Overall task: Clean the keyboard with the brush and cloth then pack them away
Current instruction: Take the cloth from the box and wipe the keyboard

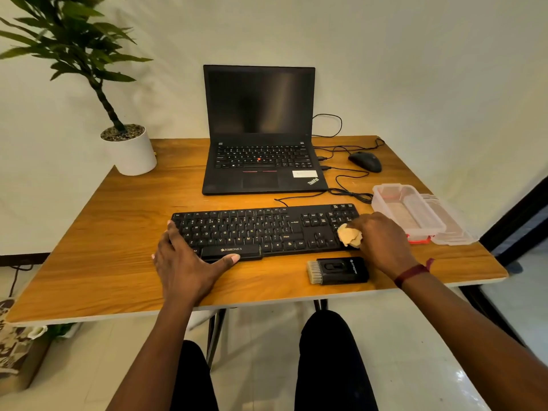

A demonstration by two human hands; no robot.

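While pinching the bunched cloth [350,235] in curled fingers of the right hand [382,240] against the keyboard [252,229] beneath them, with fingers of the left hand [184,262] spread flat on its other end, risked popping a key loose or sweeping the brush [338,270], just behind those curled fingers, off the table [103,232].

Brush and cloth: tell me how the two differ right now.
The brush is black and boxy with pale bristles; the cloth is tan and crumpled. The brush lies untouched on the table, before the keyboard; the cloth is gripped by the right hand on the keyboard's right end. Both sit near the table's right front.
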